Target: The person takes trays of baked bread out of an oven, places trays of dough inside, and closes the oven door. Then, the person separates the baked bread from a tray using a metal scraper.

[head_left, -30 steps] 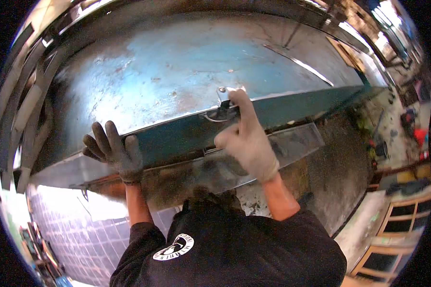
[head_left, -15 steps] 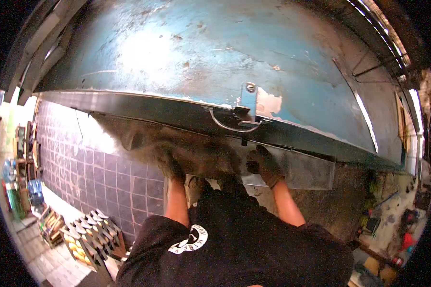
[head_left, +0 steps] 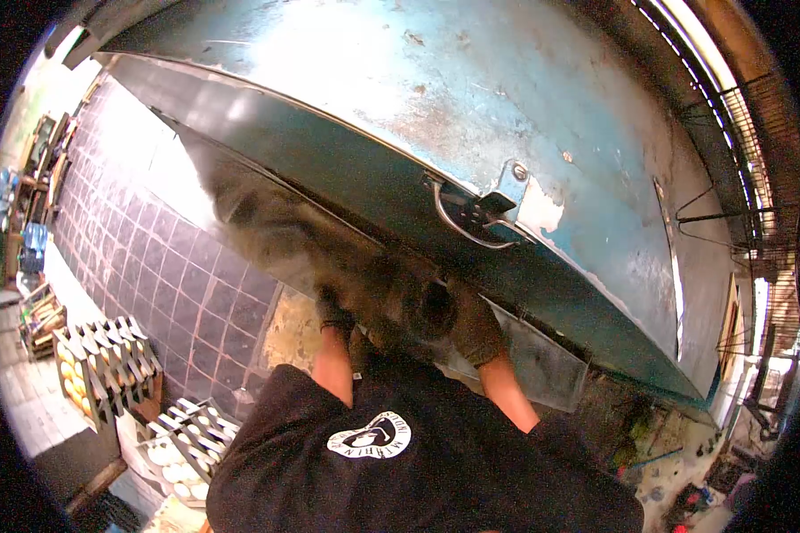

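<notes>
Metal panel (head_left: 542,360) near left hand (head_left: 333,309) and right hand (head_left: 474,329); fingers' spread and grip unclear

The big panel (head_left: 458,98) looked like painted metal, glossy under glare but scuffed, its blue coat chipped to a pale patch by the latch (head_left: 509,184). The curved handle (head_left: 460,222) was smooth, shiny metal; the shirt (head_left: 436,453), matt black cloth; the tiles (head_left: 182,275), dull and smudged.

The blue metal body (head_left: 373,102) blocks the way forward, its curved handle (head_left: 454,225) jutting out beside the latch (head_left: 510,186). Only a narrow dark gap separates it from the lower metal ledge (head_left: 542,360). Leftward, room opens over the tiled surface (head_left: 182,258) — as far as the slatted racks (head_left: 111,369).
</notes>
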Demonstrator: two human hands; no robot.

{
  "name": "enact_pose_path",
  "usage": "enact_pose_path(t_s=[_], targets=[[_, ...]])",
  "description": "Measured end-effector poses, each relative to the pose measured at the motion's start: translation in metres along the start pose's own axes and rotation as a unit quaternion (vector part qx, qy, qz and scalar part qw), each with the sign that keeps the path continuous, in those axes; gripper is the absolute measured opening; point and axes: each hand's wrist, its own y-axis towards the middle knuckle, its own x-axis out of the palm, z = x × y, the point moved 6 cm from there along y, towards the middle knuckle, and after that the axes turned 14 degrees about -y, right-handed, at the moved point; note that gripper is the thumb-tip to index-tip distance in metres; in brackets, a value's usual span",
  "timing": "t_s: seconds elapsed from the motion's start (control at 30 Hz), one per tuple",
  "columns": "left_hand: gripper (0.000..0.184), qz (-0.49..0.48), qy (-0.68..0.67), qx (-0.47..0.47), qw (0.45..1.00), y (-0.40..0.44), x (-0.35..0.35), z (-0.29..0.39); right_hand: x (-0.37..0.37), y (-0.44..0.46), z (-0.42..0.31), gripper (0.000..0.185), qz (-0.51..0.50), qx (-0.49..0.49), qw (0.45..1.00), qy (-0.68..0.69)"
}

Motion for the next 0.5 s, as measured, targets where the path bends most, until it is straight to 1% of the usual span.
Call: enact_pose_path(t_s=[0.07, 0.1, 0.13, 0.17, 0.2, 0.23, 0.27, 0.33, 0.37, 0.4, 0.43, 0.47, 0.5], targets=[[0.033, -0.023, 0.021, 0.035, 0.999, -0.003, 0.001, 0.044, -0.003, 0.002, 0.002, 0.041, -0.006, 0.019, 0.999, 0.046], [0.032, -0.047, 0.031, 0.058, 0.997, -0.005, 0.003, 0.073, -0.005, 0.004, -0.011, 0.041, -0.018, 0.017, 0.981, 0.191], [0.030, -0.076, 0.037, 0.084, 0.993, -0.008, 0.006, 0.104, -0.012, 0.005, -0.025, 0.040, -0.029, 0.010, 0.964, 0.265], [0.029, -0.124, 0.093, 0.120, 0.981, -0.011, 0.011, 0.132, -0.020, 0.006, -0.038, 0.040, -0.040, 0.005, 0.940, 0.338], [0.028, -0.168, 0.193, 0.160, 0.953, -0.014, 0.018, 0.161, -0.032, 0.005, -0.056, 0.040, -0.046, -0.041, 0.983, 0.174], [0.027, -0.217, 0.428, 0.232, 0.846, -0.021, 0.033, 0.189, -0.038, 0.006, -0.068, 0.040, -0.046, -0.088, 0.995, 0.005], [0.027, -0.206, 0.434, 0.233, 0.846, -0.017, 0.035, 0.192, -0.038, 0.007, -0.070, 0.040, -0.047, -0.100, 0.994, 0.008], [0.022, -0.206, 0.405, 0.233, 0.860, -0.008, 0.041, 0.177, -0.027, 0.006, -0.051, 0.035, -0.074, -0.022, 0.982, 0.171], [0.024, -0.195, 0.377, 0.225, 0.877, -0.004, 0.042, 0.168, -0.017, 0.003, -0.040, 0.033, -0.092, 0.018, 0.965, 0.246], [0.024, -0.178, 0.377, 0.223, 0.881, -0.002, 0.043, 0.194, -0.007, 0.002, -0.028, 0.031, -0.111, 0.058, 0.940, 0.318], [0.023, -0.217, 0.400, 0.180, 0.872, -0.002, 0.049, 0.234, 0.005, 0.003, -0.019, 0.029, -0.128, 0.100, 0.908, 0.387], [0.022, -0.257, 0.420, 0.137, 0.860, -0.003, 0.053, 0.255, 0.014, 0.004, -0.013, 0.029, -0.136, 0.089, 0.909, 0.383], [0.023, -0.236, 0.058, 0.094, 0.966, 0.020, 0.060, 0.197, 0.020, 0.005, -0.007, 0.026, -0.112, 0.051, 0.934, 0.335]])
